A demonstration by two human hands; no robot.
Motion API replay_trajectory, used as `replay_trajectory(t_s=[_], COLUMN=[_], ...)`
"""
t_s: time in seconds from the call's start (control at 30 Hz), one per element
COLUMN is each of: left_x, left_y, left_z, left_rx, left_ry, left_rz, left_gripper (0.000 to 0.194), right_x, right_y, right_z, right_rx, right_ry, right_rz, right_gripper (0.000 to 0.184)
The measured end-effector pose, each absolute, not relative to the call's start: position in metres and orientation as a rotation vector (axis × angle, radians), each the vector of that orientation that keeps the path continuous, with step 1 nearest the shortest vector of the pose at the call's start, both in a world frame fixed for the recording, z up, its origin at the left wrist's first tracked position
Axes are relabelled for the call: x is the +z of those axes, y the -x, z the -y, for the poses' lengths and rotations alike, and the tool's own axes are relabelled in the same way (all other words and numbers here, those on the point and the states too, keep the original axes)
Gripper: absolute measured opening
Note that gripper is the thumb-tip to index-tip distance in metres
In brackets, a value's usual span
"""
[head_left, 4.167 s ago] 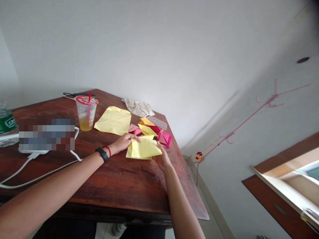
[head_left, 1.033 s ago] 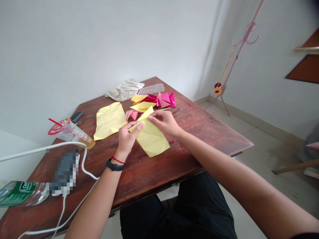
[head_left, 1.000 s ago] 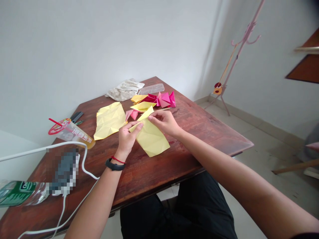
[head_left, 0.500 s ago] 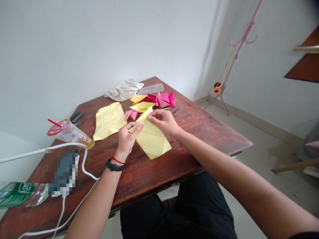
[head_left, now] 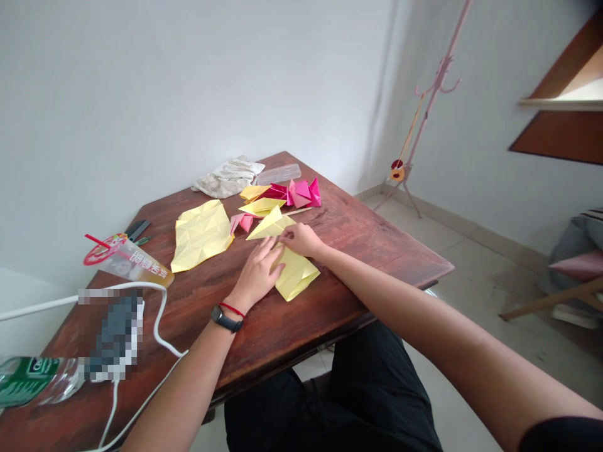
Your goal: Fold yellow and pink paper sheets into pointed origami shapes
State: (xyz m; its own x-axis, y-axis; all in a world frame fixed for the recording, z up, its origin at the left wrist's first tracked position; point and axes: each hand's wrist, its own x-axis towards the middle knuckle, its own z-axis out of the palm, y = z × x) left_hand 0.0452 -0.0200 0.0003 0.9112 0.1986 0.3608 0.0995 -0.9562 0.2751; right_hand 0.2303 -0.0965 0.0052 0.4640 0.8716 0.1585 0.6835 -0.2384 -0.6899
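A creased sheet of yellow origami paper [head_left: 296, 274] lies on the wooden table between my hands, its far end folded to a point. My left hand [head_left: 258, 271] rests on the left side of this paper, fingers stretched out and the thumb apart. From the right, my right hand [head_left: 302, 240] has its fingers bent into a pinch at the paper's middle; the fingertips partly cover the fold. Just beyond are a yellow folded piece [head_left: 262, 207] and a pink folded piece [head_left: 242, 221]. Another creased yellow sheet [head_left: 200, 235] lies flat to the left.
Magenta folded pieces [head_left: 304, 193], a crumpled white cloth [head_left: 228, 177] and a clear plastic case [head_left: 279, 174] are at the back. A drink cup [head_left: 141, 262] lies tipped at left, near a white cable [head_left: 160, 326] and a plastic bottle [head_left: 38, 380]. A pink coat rack [head_left: 426, 116] stands right.
The yellow paper has come down from a raised hold onto the table. My left hand has gone from pinching its edge to lying flat on it. The view has shifted slightly.
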Motion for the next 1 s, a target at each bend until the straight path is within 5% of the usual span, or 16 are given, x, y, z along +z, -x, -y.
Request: replay_trajectory(t_s=[0.2, 0.4, 0.53, 0.63, 0.77, 0.83, 1.0], left_x=[-0.004, 0.009, 0.017, 0.020, 0.023, 0.027, 0.037], left_y=[-0.042, -0.037, -0.034, -0.035, -0.036, -0.035, -0.025], left_z=[0.047, 0.062, 0.091, 0.107, 0.095, 0.078, 0.049], left_rx=[0.120, -0.032, -0.131, -0.066, 0.358, 0.630, 0.906], left_ry=[-2.965, -3.005, -2.928, -2.757, -2.451, -2.412, -2.590], left_rz=[-0.254, -0.164, 0.096, 0.333, 0.376, 0.278, 0.171], left_gripper=[0.061, 0.058, 0.072, 0.081, 0.028, 0.021, 0.063], right_x=[0.009, 0.009, 0.007, 0.007, 0.007, 0.006, 0.003], right_y=[-0.231, -0.232, -0.232, -0.233, -0.240, -0.245, -0.253], right_z=[0.100, 0.099, 0.098, 0.097, 0.095, 0.094, 0.093], right_rx=[0.327, 0.357, 0.380, 0.403, 0.462, 0.519, 0.741], right_ry=[2.095, 2.112, 2.100, 2.066, 1.982, 1.923, 1.794], right_rz=[1.336, 1.362, 1.348, 1.323, 1.242, 1.191, 1.019], right_gripper=[0.011, 0.013, 0.013, 0.012, 0.010, 0.009, 0.006])
